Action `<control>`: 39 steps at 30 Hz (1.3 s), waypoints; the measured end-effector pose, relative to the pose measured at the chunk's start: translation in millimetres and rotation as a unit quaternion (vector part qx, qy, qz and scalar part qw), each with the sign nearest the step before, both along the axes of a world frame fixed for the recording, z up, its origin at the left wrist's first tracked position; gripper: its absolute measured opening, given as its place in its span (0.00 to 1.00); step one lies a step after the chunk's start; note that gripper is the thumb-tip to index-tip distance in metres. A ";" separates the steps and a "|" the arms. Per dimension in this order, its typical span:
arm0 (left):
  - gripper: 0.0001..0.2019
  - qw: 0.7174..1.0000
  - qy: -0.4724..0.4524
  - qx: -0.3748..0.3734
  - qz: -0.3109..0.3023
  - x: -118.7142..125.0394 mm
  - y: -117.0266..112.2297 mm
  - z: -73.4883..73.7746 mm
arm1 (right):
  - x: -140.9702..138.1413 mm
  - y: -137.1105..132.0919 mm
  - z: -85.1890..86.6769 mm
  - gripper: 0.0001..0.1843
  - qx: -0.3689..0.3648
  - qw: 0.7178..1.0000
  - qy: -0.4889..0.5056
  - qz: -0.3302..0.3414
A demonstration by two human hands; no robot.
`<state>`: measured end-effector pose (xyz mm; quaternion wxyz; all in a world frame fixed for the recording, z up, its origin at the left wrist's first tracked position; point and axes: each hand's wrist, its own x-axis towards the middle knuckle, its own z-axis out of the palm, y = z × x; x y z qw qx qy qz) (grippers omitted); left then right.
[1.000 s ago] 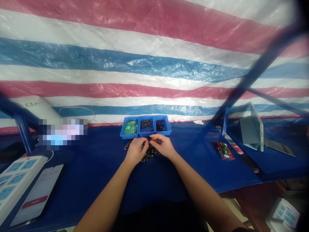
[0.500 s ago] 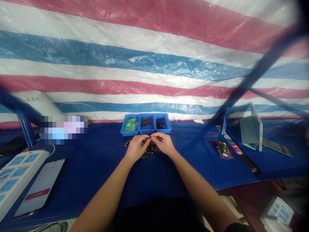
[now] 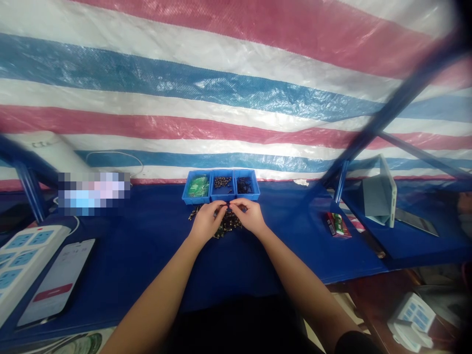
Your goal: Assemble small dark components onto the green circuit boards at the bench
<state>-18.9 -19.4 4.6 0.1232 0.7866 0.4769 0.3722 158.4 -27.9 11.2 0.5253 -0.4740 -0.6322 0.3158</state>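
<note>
My left hand and my right hand meet fingertip to fingertip over a pile of small dark parts on the blue table. Both hands are closed in a pinch on something too small to make out. Just behind them stand three small blue bins: the left bin holds green pieces, the middle bin small dark and brass parts, the right bin black parts.
A phone and a white power strip lie at the near left. A red and green packet and a propped tablet sit at the right. A striped tarp hangs behind; blue frame bars cross the right side.
My hands have drawn slightly closer together over the pile, fingertips now touching. The view has shifted a little downward and left.
</note>
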 end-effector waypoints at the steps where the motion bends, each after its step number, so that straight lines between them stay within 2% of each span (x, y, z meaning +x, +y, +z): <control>1: 0.13 1.000 -0.001 0.003 0.002 0.0 0.3 -0.8 | 0.3 0.3 -0.4 0.11 -0.002 1.000 0.001 0.003; 10: 0.13 1.000 0.003 -0.006 -0.013 0.6 -3.3 6.3 | -1.4 2.1 -6.8 0.12 0.004 1.000 0.009 0.012; 18: 0.12 1.000 -0.022 0.004 0.002 0.6 -0.4 -1.7 | -0.9 2.3 -5.9 0.12 -0.004 1.000 0.010 0.010; 26: 0.12 1.000 -0.008 -0.009 -0.007 0.6 -2.6 2.4 | -2.5 3.2 -8.9 0.12 -0.001 1.000 0.025 0.011; 33: 0.12 1.000 -0.028 0.000 0.004 1.8 0.2 -4.4 | -0.6 2.1 -5.7 0.12 -0.002 1.000 0.016 0.012; 39: 0.12 1.000 -0.017 -0.008 -0.004 2.2 -1.6 0.9 | -2.1 -0.6 -3.1 0.12 0.003 1.000 0.012 0.013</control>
